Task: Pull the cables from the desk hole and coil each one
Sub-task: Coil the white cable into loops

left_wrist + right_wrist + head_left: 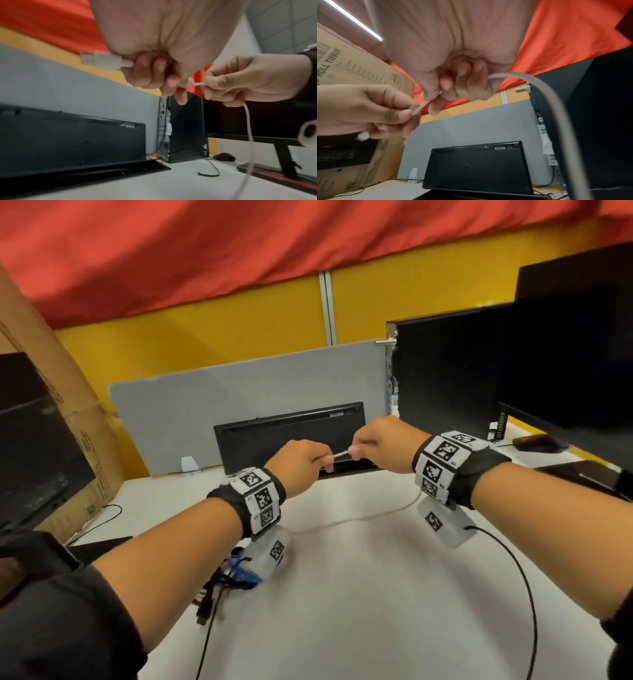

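pinching a white cable (340,454) taut — left hand (301,462), right hand (383,445) (both gripping it).

Head view looks down; both wrist views (seemingly upward, close) share the keyboard (72,138).

The white, smooth-topped desk (359,594) carried a thin white cable (370,517) that trailed in a loose curve across its middle. A bundle of black and blue cables (226,580) lay near its left edge. A brown cardboard box (85,446) stood at the far left. A grey fabric divider panel (239,392) rose along the back edge, beside a small white plastic clip (189,465). In front of the panel a black hinged lid (291,433) stood open over the dark desk hole (102,171). A black upright computer case (445,371) stood at the right, with a black computer mouse (534,442) near it on the desk.
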Tool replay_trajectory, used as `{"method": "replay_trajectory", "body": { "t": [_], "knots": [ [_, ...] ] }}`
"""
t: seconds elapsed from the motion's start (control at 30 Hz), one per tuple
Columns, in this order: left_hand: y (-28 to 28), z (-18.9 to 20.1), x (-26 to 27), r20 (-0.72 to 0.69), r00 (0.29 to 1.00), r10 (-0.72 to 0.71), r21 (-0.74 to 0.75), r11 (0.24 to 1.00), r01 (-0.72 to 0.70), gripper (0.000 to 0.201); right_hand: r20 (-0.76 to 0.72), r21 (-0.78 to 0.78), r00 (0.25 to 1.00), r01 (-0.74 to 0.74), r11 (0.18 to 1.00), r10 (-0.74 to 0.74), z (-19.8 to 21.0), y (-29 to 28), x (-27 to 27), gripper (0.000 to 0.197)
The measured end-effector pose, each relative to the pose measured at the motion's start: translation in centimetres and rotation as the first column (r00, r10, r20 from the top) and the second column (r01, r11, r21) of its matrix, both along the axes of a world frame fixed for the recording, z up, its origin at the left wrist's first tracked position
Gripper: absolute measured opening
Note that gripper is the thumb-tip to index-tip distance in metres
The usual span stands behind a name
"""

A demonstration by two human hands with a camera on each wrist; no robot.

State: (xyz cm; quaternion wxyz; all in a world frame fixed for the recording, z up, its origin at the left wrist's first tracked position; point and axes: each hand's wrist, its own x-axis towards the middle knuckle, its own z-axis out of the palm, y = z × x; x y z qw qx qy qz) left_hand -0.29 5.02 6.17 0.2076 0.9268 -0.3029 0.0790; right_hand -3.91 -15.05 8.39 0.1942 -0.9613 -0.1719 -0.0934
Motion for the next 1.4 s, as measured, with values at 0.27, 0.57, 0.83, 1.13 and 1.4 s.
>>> {"method": "replay_trajectory", "body": {
  "t": [0.27, 0.57, 0.83, 1.13, 1.4],
  "knots": [
    [6.5, 5.6, 3.2, 0.288, 0.914, 0.287, 0.232, 0.905, -0.357, 0.021, 0.112, 0.048, 0.977, 0.178, 0.983, -0.182, 0.3, -6.1, 0.4, 0.029],
    [12.9, 6.8, 4.6, 0.311, 0.774, 0.551, 0.211, 0.754, -0.622, 0.016, 0.240, 0.076, 0.915, 0.316, 0.946, -0.325, 1.4, -8.2, 1.3, 0.039],
    [13.1, 7.5, 3.1, -0.302, 0.853, 0.425, -0.349, 0.784, -0.514, 0.030, 0.172, 0.178, 0.804, 0.543, 0.820, -0.570, 0.0, -9.9, 2.5, 0.046],
    [7.6, 10.1, -2.2, -0.216, 0.809, -0.547, -0.956, -0.050, -0.290, 0.020, -0.060, 0.109, 0.864, 0.504, 0.857, -0.501, -4.5, -8.0, 1.6, 0.038],
    [6.4, 8.2, -0.6, -0.164, 0.948, -0.271, -0.976, -0.095, -0.196, 0.065, -0.194, 0.096, 0.978, 0.097, 0.991, -0.077, -3.2, -4.9, -2.1, 0.041]
  ]
}}
